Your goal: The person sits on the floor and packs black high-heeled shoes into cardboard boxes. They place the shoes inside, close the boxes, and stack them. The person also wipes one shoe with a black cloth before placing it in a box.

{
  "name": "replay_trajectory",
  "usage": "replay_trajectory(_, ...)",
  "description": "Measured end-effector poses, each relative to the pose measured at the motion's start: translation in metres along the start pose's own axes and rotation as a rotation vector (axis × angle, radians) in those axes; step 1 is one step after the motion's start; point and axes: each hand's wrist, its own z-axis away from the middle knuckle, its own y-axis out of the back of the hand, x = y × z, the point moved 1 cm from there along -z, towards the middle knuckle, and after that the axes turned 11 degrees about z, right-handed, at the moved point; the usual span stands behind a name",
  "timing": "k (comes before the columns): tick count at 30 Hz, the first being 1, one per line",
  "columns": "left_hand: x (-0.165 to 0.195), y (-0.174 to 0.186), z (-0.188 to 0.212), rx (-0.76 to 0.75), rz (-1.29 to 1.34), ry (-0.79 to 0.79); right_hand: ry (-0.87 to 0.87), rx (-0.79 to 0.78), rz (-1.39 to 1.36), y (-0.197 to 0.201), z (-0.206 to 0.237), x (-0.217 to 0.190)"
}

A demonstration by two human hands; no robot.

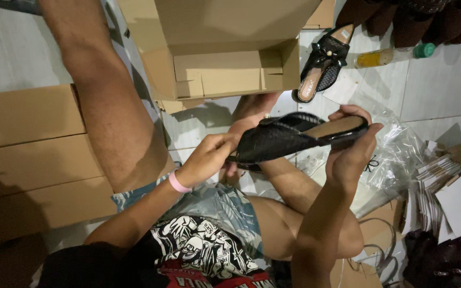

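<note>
Cardboard and plastic crowd a tiled floor

An open brown cardboard box [225, 58] stands ahead; flat cartons [28, 154] stack left, a clear plastic bag [398, 152] lies crumpled right.

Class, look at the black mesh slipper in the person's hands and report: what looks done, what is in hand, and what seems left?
Done: the open cardboard box stands ready, and the matching black slipper lies on the white tiled floor. In hand: the left hand and right hand hold the black mesh slipper by its ends. Left: neither slipper appears to be inside the box, and the clear plastic bag lies beside.
</note>
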Motion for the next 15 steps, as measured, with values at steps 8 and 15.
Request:
replay_trajectory(8,0.054,0.027,-0.011,0.322,-0.424,-0.539,-0.184,0.033,0.208,0.016,-0.031,0.072)
replay_trajectory(15,0.068,0.059,-0.030,0.303,-0.309,-0.584,-0.051,0.183,0.900,0.027,-0.051,0.218)
